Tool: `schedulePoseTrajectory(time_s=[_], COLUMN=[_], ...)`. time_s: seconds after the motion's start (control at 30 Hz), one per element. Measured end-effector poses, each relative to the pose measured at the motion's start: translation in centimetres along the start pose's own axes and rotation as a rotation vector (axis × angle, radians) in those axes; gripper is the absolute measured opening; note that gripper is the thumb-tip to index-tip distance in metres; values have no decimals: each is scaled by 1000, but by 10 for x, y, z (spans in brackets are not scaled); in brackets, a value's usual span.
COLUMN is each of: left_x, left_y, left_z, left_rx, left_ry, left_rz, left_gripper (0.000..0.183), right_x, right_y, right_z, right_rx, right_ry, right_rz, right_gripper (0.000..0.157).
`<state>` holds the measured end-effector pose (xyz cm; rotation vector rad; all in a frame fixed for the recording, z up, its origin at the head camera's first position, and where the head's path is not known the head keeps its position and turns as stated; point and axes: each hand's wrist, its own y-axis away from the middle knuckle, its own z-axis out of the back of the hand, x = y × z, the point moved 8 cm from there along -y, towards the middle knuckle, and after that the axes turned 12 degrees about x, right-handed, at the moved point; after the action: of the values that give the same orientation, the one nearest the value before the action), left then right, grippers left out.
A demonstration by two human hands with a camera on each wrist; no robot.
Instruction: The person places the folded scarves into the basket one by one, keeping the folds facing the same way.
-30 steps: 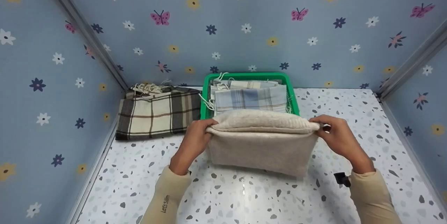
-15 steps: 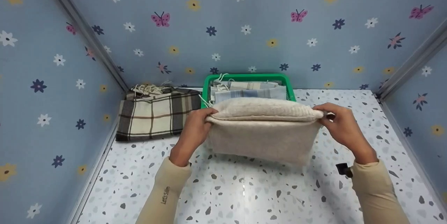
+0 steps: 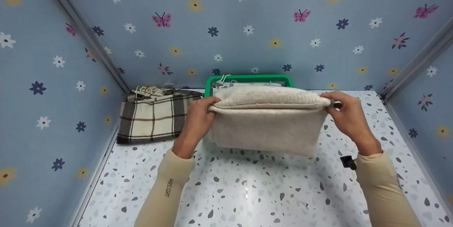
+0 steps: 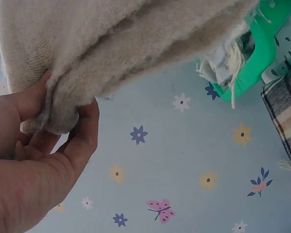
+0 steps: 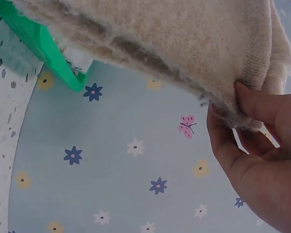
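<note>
A folded beige knit garment (image 3: 269, 128), fuzzy and with a ribbed edge, hangs between both hands in front of a green basket (image 3: 247, 78). My left hand (image 3: 198, 120) pinches its upper left corner, thumb on top, as the left wrist view shows close up. At the opposite corner my right hand (image 3: 348, 117) grips the folded layers between thumb and fingers. In the head view the garment overlaps most of the basket. Light fringed cloth (image 4: 223, 60) shows inside the basket in the left wrist view.
A folded black, cream and brown plaid scarf (image 3: 155, 120) with pale fringe lies left of the basket. The speckled white table (image 3: 247, 191) meets flowered blue walls (image 3: 226, 18) at the back and both sides.
Both hands have carried the beige knit garment away from me, up over the basket. It now hides the blue plaid cloth that showed there before.
</note>
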<state>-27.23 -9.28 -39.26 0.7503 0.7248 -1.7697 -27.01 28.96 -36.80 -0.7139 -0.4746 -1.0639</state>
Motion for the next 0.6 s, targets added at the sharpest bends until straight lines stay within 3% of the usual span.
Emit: schedulePoseTrajectory(time_s=[0.33, 0.6], left_x=[-7, -18], left_y=[-9, -15], left_z=[7, 17], left_rx=[-1, -47], left_ry=[18, -14], left_rz=[4, -44], left_gripper=[31, 30], right_x=[1, 6], right_y=[-11, -18], right_z=[8, 15], right_rx=[-31, -112], right_ry=[14, -14], right_rz=[1, 18], right_gripper=[29, 28])
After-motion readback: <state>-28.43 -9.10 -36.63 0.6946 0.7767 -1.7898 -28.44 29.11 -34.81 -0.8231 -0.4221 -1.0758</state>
